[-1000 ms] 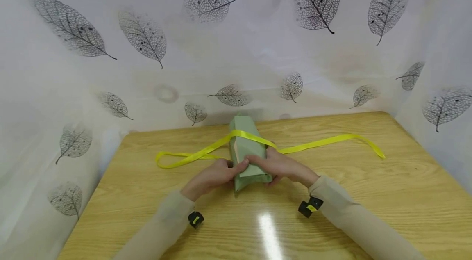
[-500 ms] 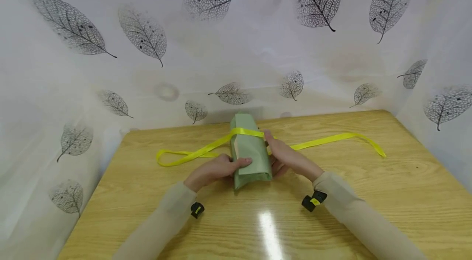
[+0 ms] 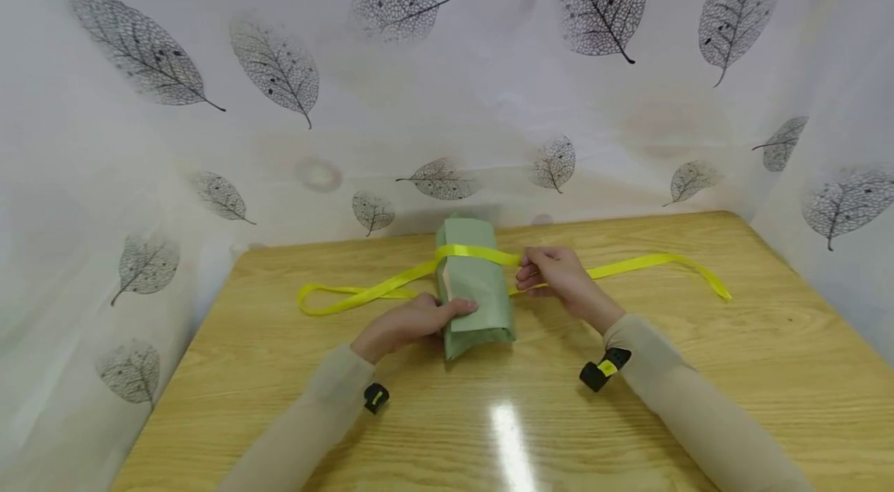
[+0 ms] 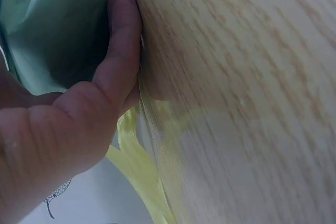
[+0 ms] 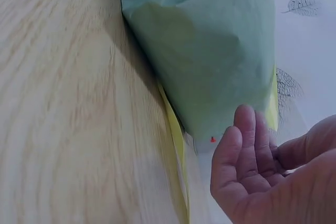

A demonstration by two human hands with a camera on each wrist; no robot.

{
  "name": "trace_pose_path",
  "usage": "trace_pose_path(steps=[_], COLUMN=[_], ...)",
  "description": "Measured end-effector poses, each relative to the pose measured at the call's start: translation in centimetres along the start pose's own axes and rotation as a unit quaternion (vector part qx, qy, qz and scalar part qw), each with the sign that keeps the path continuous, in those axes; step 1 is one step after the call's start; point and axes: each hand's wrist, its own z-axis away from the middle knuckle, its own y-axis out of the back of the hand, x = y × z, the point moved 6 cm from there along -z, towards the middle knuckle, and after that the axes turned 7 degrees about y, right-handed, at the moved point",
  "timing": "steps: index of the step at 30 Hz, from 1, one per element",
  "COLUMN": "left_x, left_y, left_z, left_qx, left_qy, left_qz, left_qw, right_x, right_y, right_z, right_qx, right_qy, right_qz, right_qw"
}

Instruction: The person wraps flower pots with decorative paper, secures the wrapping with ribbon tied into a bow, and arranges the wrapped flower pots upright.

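A pale green paper-wrapped package (image 3: 476,286) lies lengthwise near the back of the table. Across its top runs a yellow ribbon (image 3: 469,251), which loops out on the left. My left hand (image 3: 408,321) grips the package's near left side, thumb on top; in the left wrist view its fingers (image 4: 125,24) run low along the wrapping (image 4: 58,30), by the tabletop. To the package's right, my right hand (image 3: 564,281) pinches the ribbon between thumb and forefinger. The right wrist view shows that hand (image 5: 257,177) beside the package, other fingers loosely bent.
The wooden table (image 3: 293,414) meets a white leaf-printed cloth (image 3: 489,104) behind the package. A loose ribbon tail (image 3: 656,259) stretches right along the tabletop, and a ribbon loop (image 3: 317,302) lies to the left.
My right hand has let go of the package's near right side, moved up and right, and taken the ribbon beside the package. The left hand keeps its grip.
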Motion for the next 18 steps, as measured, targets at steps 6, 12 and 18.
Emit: trace_pose_path(steps=[6, 12, 18], left_x=[-0.1, -0.1, -0.3], left_y=[0.1, 0.3, 0.3], left_z=[0.1, 0.0, -0.1], left_qx=[0.001, 0.000, 0.001], left_qy=[-0.005, 0.003, 0.005], left_qz=[-0.010, -0.018, -0.018], left_qw=[0.9999, 0.9998, 0.9998], right_x=[0.0, 0.7, 0.9], right_y=[0.5, -0.1, -0.9], right_z=[0.2, -0.6, -0.8], right_qx=[-0.023, -0.070, -0.091], right_qy=[-0.016, -0.024, -0.019], right_qz=[0.028, 0.066, 0.040], right_qw=[0.9992, 0.9951, 0.9949])
